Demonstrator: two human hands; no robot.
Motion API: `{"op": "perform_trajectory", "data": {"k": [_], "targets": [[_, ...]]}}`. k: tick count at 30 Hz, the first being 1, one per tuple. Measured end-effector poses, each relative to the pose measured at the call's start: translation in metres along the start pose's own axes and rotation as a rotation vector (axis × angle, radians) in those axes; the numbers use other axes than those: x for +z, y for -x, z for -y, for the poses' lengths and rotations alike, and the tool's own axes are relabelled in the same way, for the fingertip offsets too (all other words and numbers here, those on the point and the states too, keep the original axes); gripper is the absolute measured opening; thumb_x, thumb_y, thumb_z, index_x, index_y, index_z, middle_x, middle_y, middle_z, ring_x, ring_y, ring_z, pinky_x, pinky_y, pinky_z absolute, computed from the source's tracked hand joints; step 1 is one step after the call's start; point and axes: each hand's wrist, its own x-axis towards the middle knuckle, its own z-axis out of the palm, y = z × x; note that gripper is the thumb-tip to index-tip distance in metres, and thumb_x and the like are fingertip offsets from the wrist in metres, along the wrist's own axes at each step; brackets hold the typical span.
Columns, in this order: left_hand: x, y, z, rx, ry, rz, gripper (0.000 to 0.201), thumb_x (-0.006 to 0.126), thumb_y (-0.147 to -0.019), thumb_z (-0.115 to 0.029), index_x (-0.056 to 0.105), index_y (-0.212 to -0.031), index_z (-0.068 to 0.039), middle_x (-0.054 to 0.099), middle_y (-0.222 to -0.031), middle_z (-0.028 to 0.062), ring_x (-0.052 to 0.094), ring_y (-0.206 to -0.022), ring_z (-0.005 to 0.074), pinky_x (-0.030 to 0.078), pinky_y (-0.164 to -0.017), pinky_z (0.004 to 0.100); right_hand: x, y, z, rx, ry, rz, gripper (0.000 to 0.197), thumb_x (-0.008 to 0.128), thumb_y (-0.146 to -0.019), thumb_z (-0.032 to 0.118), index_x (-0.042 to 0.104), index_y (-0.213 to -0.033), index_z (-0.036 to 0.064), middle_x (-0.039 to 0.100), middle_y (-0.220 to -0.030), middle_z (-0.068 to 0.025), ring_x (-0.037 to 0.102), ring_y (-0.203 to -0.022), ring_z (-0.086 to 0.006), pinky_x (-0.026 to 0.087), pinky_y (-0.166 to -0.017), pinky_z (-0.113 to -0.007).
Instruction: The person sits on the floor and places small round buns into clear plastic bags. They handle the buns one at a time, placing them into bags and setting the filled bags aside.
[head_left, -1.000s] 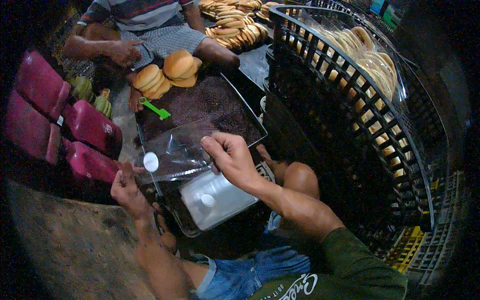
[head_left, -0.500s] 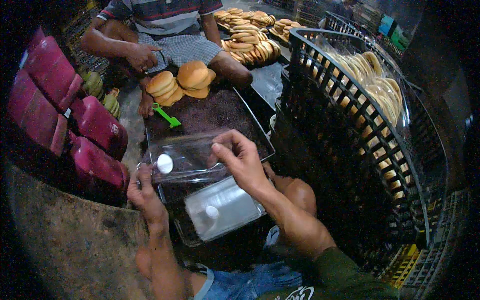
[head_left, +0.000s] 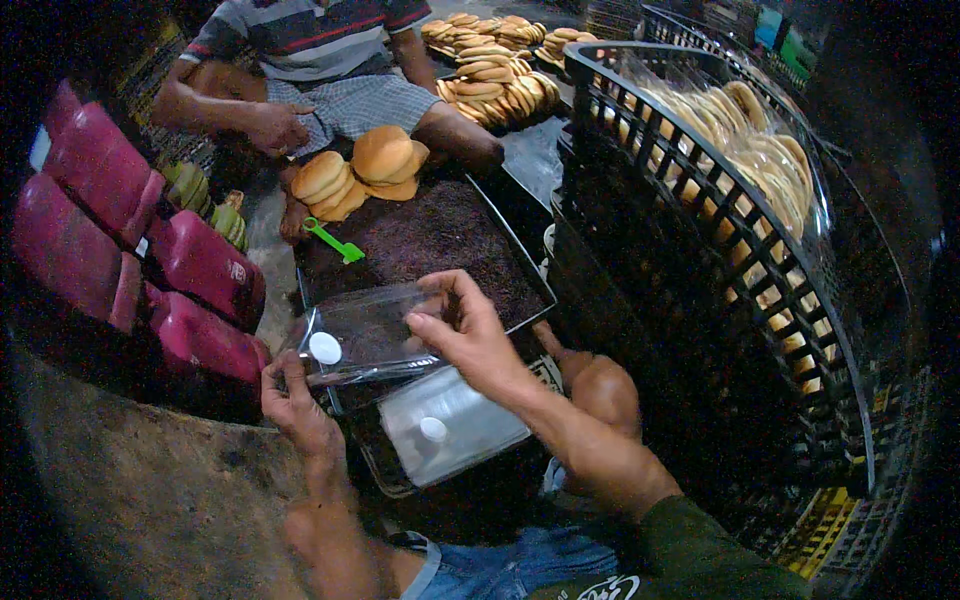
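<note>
A clear plastic bag (head_left: 375, 335) with a round white label is stretched between my two hands. My left hand (head_left: 297, 400) pinches its left end, near the label. At the opposite end, my right hand (head_left: 462, 325) grips the bag between thumb and fingers. Just below it lies a stack of flat clear bags (head_left: 455, 425), also with a white round label, on a dark tray. Beyond the bag, a dark baking tray (head_left: 420, 235) carries a bright green plastic scoop (head_left: 335, 241) and two piles of round buns (head_left: 385, 160) at its far edge.
A co-worker (head_left: 320, 70) in a striped shirt sits across the tray. To the right stands a tall black crate (head_left: 700, 150) of bagged flat breads (head_left: 745, 150). More breads (head_left: 490, 85) are heaped at the back. Several magenta containers (head_left: 200, 260) line the left.
My hands have shifted slightly, still holding the bag, and its right end is tilted up a little more. The whole view has moved slightly.
</note>
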Motion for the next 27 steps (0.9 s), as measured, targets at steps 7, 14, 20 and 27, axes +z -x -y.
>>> {"op": "perform_trajectory", "data": {"k": [7, 14, 20, 27], "targets": [[-0.020, -0.004, 0.018, -0.106, -0.210, 0.260, 0.035, 0.059, -0.097, -0.034, 0.066, -0.085, -0.002, 0.064, -0.079, 0.0013, 0.056, -0.069, 0.0102, 0.046, -0.064, 0.0262, -0.008, -0.006, -0.003, 0.052, 0.349, 0.035, 0.023, 0.063, -0.093, 0.017, 0.057, -0.108, 0.0008, 0.063, -0.091, -0.0071, 0.055, -0.075, -0.0082, 0.046, -0.063, -0.026], [-0.025, -0.016, 0.020, -0.100, -0.374, 0.161, 0.041, 0.059, -0.097, -0.035, 0.066, -0.081, 0.002, 0.063, -0.072, 0.0001, 0.056, -0.065, 0.0103, 0.043, -0.062, 0.0243, -0.010, 0.007, 0.003, -0.168, 0.186, -0.078, 0.018, 0.064, -0.093, 0.017, 0.063, -0.093, -0.0005, 0.063, -0.081, -0.0050, 0.057, -0.078, -0.0103, 0.047, -0.069, -0.025], [0.000, -0.006, 0.018, 0.114, -0.269, 0.252, 0.049, 0.051, -0.100, -0.040, 0.062, -0.073, -0.001, 0.062, -0.068, 0.0033, 0.049, -0.061, 0.0093, 0.039, -0.061, 0.0282, -0.034, 0.003, 0.015, -0.218, 0.401, -0.031, 0.020, 0.064, -0.093, 0.017, 0.065, -0.088, -0.0027, 0.059, -0.067, -0.0011, 0.050, -0.065, -0.0064, 0.041, -0.057, -0.027], [-0.036, -0.027, 0.032, 0.311, -0.427, 0.144, 0.041, 0.059, -0.097, -0.035, 0.070, -0.085, 0.003, 0.066, -0.072, 0.0022, 0.051, -0.061, 0.0070, 0.038, -0.057, 0.0233, -0.030, -0.003, 0.028, -0.004, 0.310, 0.067, 0.029, 0.062, -0.093, 0.026, 0.069, -0.098, -0.0014, 0.070, -0.084, -0.0140, 0.068, -0.077, -0.0210, 0.052, -0.070, -0.034]]}}
